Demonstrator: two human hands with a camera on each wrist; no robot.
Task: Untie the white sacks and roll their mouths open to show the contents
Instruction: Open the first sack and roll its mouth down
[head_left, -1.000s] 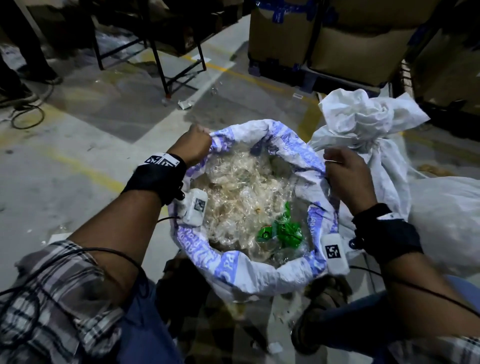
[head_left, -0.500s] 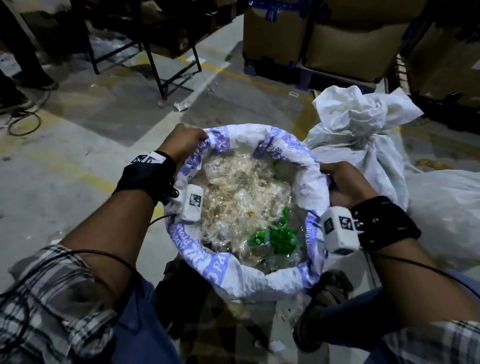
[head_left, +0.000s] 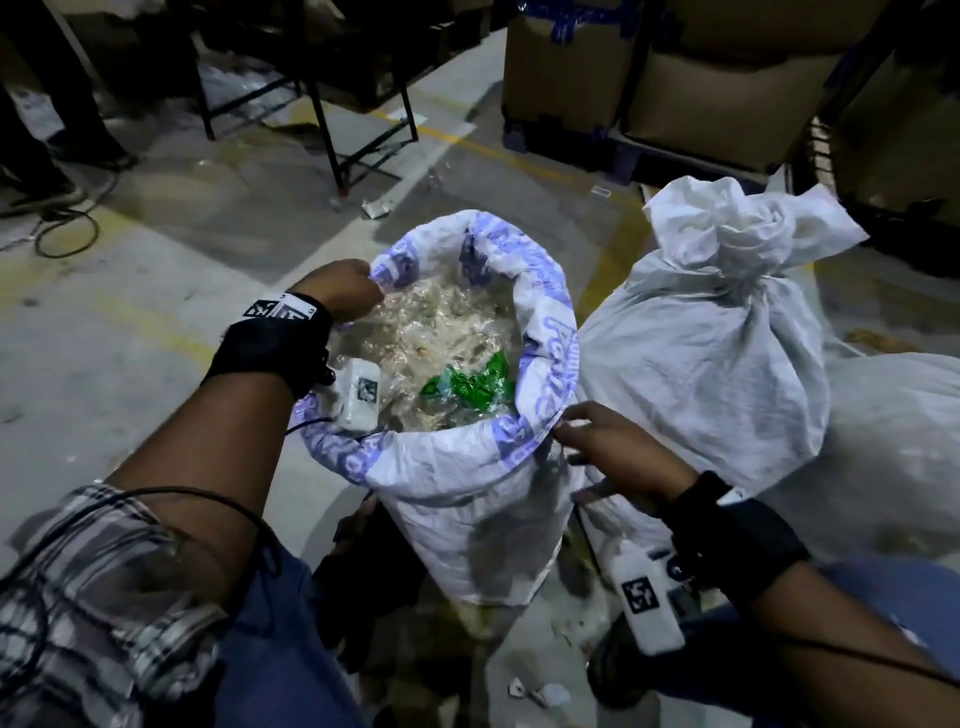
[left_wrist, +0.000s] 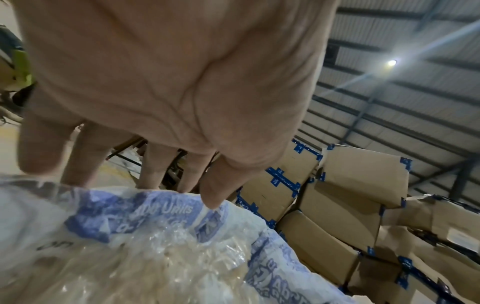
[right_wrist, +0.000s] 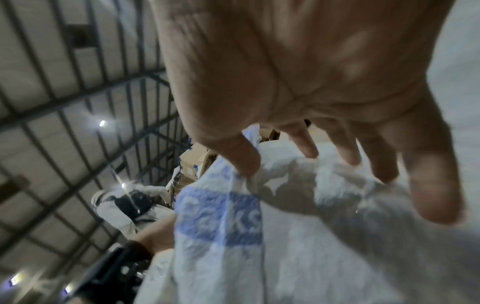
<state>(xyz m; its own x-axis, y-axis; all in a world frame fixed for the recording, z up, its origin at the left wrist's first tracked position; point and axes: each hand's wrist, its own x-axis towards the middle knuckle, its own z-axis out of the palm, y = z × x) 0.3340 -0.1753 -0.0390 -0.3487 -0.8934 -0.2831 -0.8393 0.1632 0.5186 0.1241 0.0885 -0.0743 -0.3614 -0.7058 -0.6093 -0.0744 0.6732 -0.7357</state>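
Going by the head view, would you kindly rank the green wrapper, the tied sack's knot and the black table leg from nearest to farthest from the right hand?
From the right hand:
1. Green wrapper, inside the open sack, to its left.
2. Tied sack's knot, beyond it, up right.
3. Black table leg, far across the floor, up left.

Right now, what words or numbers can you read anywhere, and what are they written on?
"400 Units": blue band on the open sack, left wrist view; first mark smeared.
"ks": tail of a blurred blue word on the same sack, right wrist view.
Other blue rim lettering: too warped to read.
Wrist tags: square code patterns, no words.
Cardboard boxes, tied sack: nothing readable.
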